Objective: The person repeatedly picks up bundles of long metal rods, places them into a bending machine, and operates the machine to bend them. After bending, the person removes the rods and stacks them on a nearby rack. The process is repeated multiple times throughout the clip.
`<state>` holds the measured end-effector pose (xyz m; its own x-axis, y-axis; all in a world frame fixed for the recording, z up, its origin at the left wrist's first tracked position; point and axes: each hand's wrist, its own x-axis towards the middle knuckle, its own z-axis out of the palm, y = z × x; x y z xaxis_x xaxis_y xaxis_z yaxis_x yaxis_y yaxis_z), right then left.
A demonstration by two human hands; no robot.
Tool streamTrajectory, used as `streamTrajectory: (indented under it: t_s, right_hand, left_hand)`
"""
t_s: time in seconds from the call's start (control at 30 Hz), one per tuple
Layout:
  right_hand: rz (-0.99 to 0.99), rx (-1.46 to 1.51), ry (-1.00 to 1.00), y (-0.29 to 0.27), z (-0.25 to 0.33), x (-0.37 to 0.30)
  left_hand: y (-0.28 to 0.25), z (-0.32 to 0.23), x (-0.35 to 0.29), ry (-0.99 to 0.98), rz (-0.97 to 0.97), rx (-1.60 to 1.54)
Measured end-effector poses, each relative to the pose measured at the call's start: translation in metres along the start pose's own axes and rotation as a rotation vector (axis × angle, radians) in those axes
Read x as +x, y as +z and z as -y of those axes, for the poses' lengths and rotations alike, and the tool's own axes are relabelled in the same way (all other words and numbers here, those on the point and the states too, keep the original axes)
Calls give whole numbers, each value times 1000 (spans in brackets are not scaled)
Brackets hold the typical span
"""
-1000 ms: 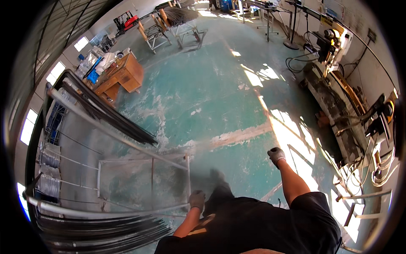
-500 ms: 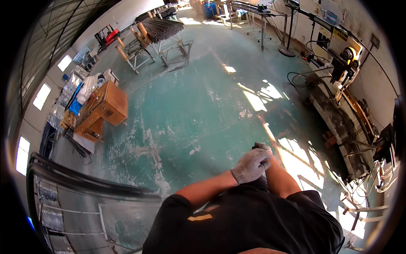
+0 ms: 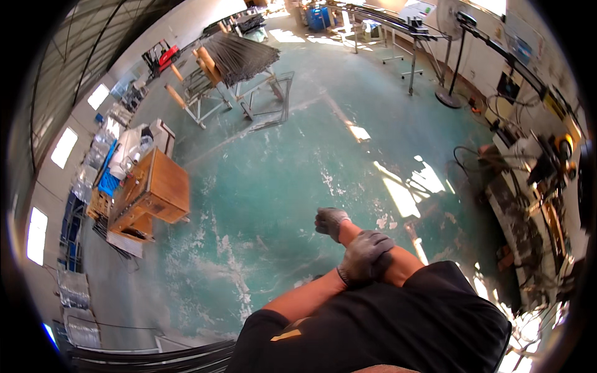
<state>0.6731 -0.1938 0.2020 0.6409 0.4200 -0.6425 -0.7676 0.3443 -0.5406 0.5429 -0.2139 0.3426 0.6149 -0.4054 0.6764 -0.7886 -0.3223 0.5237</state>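
Forearm [image 3: 404, 266] of the right arm is grasped from above by the left hand [image 3: 365, 256], whose fingers are laid across it between wrist and elbow. The right hand [image 3: 331, 224] is held out beyond that grip, toward the left, with its fingers bent; whether it is fully clenched cannot be told. Both hands are covered by grey gloves [image 3: 375, 241], and the torso is clad in a black shirt [image 3: 385, 323]. Beyond them a worn green floor [image 3: 267, 186] is spread, marked on the right by patches of sunlight [image 3: 399, 198]. A wooden table [image 3: 169, 186] is set on the left, and black rods [image 3: 155, 362] are bundled at the near left. Along the right, machinery [image 3: 525, 227] is ranged. At the far left, dark rods [image 3: 239, 59] are stacked, with a red forklift [image 3: 165, 57] beyond.
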Motion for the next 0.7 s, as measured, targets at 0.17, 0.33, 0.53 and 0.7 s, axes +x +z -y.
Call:
streamTrajectory:
  t_s: [0.17, 0.33, 0.53, 0.7]
  right_hand:
    - [-93, -153, 33, 61, 78, 138]
    - [-99, -448, -88, 68, 174, 275]
    - [-374, -398, -31, 44, 259, 340]
    - [-665, -249, 97, -18, 316, 445]
  left_hand:
    - [-61, 162, 44, -47, -75, 29]
    - [-132, 369, 73, -180, 56, 175]
    - [-226, 554, 88, -516, 12, 166]
    - [-271, 662, 97, -889, 109, 41]
